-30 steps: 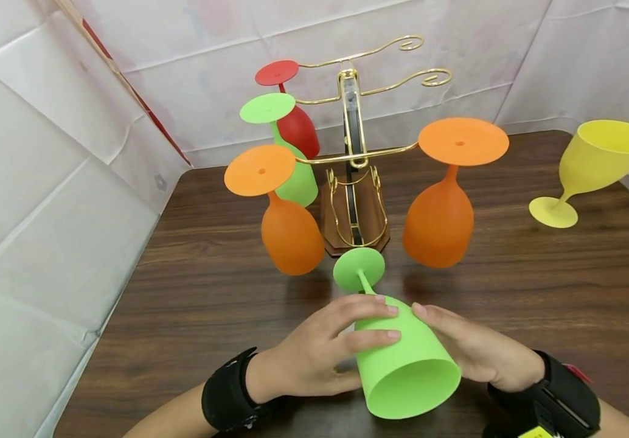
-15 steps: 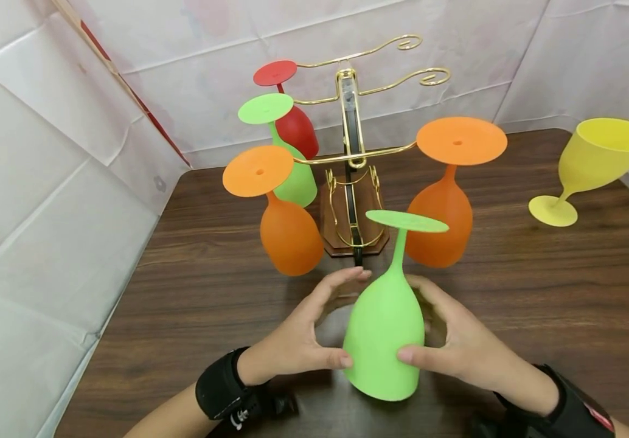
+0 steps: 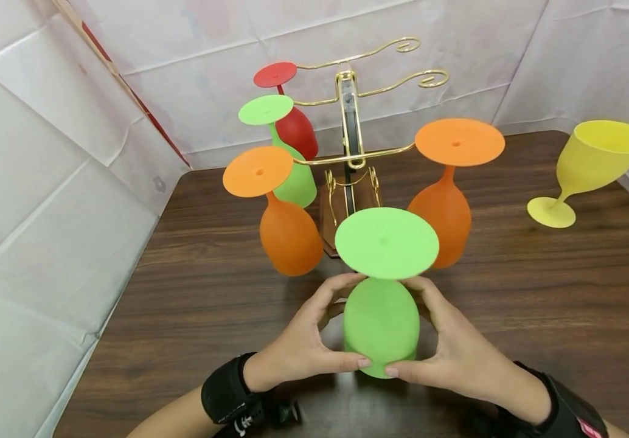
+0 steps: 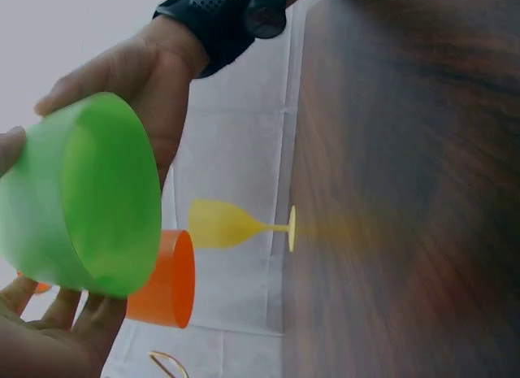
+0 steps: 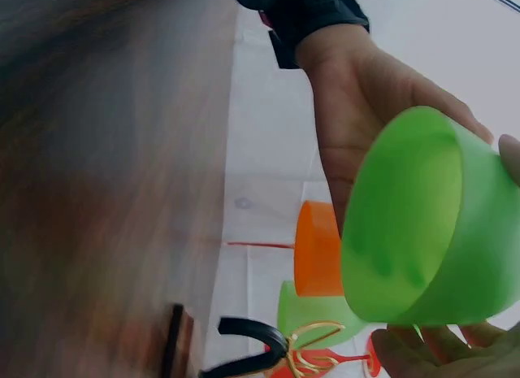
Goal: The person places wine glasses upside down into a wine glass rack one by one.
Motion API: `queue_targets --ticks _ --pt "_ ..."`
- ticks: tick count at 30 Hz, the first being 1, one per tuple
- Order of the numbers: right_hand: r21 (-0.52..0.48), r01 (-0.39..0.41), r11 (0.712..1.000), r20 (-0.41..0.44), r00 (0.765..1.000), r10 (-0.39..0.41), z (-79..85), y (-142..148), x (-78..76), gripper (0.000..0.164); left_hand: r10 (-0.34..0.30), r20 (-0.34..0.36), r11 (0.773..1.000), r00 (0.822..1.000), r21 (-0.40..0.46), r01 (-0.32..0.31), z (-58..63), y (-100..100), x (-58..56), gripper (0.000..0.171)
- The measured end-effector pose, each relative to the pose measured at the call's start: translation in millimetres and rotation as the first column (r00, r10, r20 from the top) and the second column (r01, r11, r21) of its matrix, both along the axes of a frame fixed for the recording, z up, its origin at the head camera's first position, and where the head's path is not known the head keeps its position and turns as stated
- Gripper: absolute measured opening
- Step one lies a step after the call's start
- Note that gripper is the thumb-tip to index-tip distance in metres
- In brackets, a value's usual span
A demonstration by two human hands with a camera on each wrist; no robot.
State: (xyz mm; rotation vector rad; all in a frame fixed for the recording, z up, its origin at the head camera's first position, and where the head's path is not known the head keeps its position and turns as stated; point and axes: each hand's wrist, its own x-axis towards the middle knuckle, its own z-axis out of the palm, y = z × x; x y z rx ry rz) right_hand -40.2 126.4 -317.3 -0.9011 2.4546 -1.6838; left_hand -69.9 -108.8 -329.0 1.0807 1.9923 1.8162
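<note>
In the head view, a light green goblet (image 3: pixel 382 319) is upside down, its round foot tilted toward me and its stem hidden behind the foot. My left hand (image 3: pixel 314 334) and right hand (image 3: pixel 446 350) grip the bowl from either side, thumbs on the near face. Both wrist views show the open rim of this goblet (image 4: pixel 106 199) held off the table. Behind it stands a gold wire rack (image 3: pixel 353 161) on a wooden base. An orange goblet (image 3: pixel 291 237), a green goblet (image 3: pixel 298 182) and a red goblet (image 3: pixel 298 131) hang upside down on its left; another orange goblet (image 3: pixel 443 213) hangs front right.
A yellow goblet (image 3: pixel 599 155) stands upright on the dark wooden table (image 3: pixel 555 304) at the right. Two bare curled rack arms (image 3: pixel 402 79) point right at the back. White sheeting (image 3: pixel 46 213) walls the table at the left and rear.
The green goblet was lying tilted with its mouth toward me; it has turned foot up, and its foot has since tipped toward me. Both hands have shifted to the bowl's sides.
</note>
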Motion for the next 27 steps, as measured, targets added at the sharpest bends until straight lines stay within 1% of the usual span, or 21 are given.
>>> queue_targets --ticks 4,8,12,13,15,17,21,23,27 --pt "-0.038 0.010 0.999 0.012 1.000 -0.010 -3.3 0 -0.6 0.101 -0.006 -0.006 1.000 1.000 0.021 0.006 -1.8 1 0.0 0.084" --pt "-0.063 0.057 0.996 0.026 0.998 -0.055 -2.3 6 1.1 0.106 -0.011 -0.009 0.998 1.000 0.061 0.012 -7.1 -4 -1.9 0.077" --pt "-0.097 0.119 0.988 -0.012 0.993 -0.121 0.0 18 3.7 0.113 0.021 0.002 0.998 1.000 0.061 -0.022 -11.8 -7 -2.0 0.070" --pt "-0.128 0.119 0.985 -0.024 0.992 -0.123 0.1 22 4.0 0.114 0.030 0.008 0.998 1.000 0.054 -0.030 -12.8 -8 -1.3 0.069" --pt "-0.159 0.131 0.979 -0.047 0.989 -0.140 1.2 32 5.2 0.114 0.039 0.016 0.998 0.999 0.048 -0.040 -14.7 -9 -0.3 0.066" --pt "-0.201 0.145 0.969 -0.032 0.987 -0.155 3.3 43 6.7 0.112 0.040 0.010 0.998 0.999 0.051 -0.040 -16.5 -10 0.1 0.065" --pt "-0.263 0.171 0.949 -0.028 0.982 -0.185 3.6 70 7.5 0.108 0.050 -0.008 0.997 0.999 0.053 -0.049 -18.1 -11 -0.2 0.063" --pt "-0.286 0.194 0.938 -0.033 0.977 -0.213 2.4 84 6.3 0.106 0.052 -0.012 0.997 0.999 0.052 -0.051 -18.2 -11 0.0 0.063" --pt "-0.362 0.231 0.903 -0.030 0.965 -0.259 0.4 105 -1.6 0.102 0.054 -0.017 0.997 0.998 0.052 -0.053 -18.1 -12 0.3 0.062"
